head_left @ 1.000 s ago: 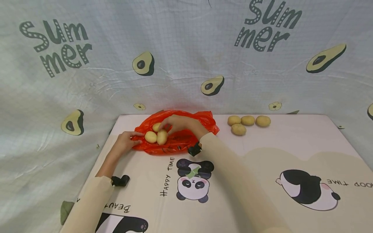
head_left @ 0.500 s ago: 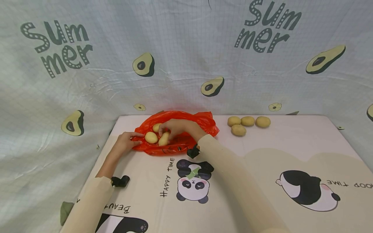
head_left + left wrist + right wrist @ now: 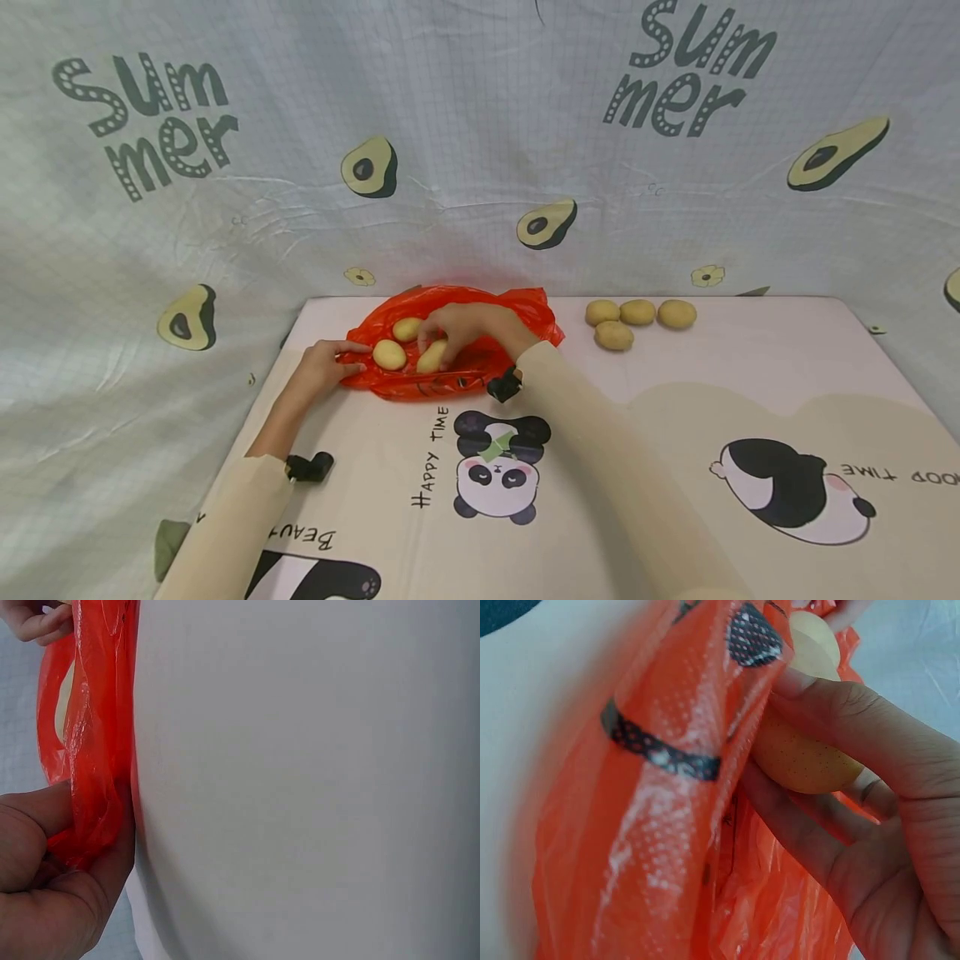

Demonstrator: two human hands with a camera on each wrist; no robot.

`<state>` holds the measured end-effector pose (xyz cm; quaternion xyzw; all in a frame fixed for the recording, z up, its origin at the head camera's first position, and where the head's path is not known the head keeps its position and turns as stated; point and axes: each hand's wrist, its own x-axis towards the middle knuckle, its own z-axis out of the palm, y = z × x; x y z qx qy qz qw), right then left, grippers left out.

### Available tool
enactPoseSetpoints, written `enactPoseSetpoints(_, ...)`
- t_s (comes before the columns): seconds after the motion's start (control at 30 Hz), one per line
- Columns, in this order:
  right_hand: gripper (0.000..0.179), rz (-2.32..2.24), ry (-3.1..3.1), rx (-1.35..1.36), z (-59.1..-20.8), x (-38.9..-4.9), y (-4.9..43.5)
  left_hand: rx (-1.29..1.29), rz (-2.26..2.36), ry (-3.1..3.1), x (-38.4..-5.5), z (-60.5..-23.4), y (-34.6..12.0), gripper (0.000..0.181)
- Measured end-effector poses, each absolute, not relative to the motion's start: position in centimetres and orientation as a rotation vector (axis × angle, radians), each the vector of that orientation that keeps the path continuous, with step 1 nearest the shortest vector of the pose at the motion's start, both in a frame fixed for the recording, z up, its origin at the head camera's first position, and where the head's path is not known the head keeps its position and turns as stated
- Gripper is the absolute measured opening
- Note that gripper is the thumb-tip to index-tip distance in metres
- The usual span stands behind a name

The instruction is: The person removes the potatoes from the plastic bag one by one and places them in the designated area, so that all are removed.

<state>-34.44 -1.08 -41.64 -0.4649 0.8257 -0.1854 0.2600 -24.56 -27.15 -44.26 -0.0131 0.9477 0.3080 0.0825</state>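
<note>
A red plastic bag [image 3: 390, 386] lies open near the table's back edge. My left hand [image 3: 317, 367] pinches the bag's left edge; in the left wrist view, the thumb and fingers of that hand [image 3: 52, 892] have the thin red film between them. Over the bag, my right hand [image 3: 467, 327] grips a potato [image 3: 431, 358]. Seen from the right wrist, the potato [image 3: 810, 754] sits between the thumb and curled fingers, partly behind the bag's side. Two more potatoes, one in front [image 3: 389, 355] and one behind [image 3: 407, 329], lie on the bag to the left.
Several potatoes [image 3: 637, 312] stand grouped at the back of the table, right of the bag. The pale table cover [image 3: 585, 533] carries printed pandas and words. A printed cloth [image 3: 450, 100] hangs right behind the table and along its left side.
The potato in my right hand has tilted over and shifted right, away from the other two. My left hand stays at the bag's edge.
</note>
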Motion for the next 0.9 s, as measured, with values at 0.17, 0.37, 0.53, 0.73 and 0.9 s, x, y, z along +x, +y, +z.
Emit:
enactPoseSetpoints(0.17,0.028,-0.528,2.209,-1.264,-41.3,-34.5,-0.8,-0.043,0.918,2.827,-24.6,-44.1,-27.1,0.036)
enactPoseSetpoints(0.37,0.029,-0.559,2.206,-1.302,-40.8,-34.6,-0.2,-0.057,0.912,2.819,-24.6,-44.2,-27.2,0.036)
enactPoseSetpoints(0.53,0.030,-0.568,2.213,-1.347,-40.4,-34.6,0.8,-0.054,0.911,2.827,-24.6,-44.2,-27.3,0.036)
enactPoseSetpoints(0.73,0.029,-0.600,2.242,-1.324,-40.1,-34.5,2.2,-0.057,0.922,2.824,-24.5,-44.1,-27.2,0.036)
enactPoseSetpoints(0.9,0.030,-0.644,2.230,-1.303,-39.8,-34.2,3.1,-0.058,0.917,2.823,-24.5,-44.2,-27.2,0.036)
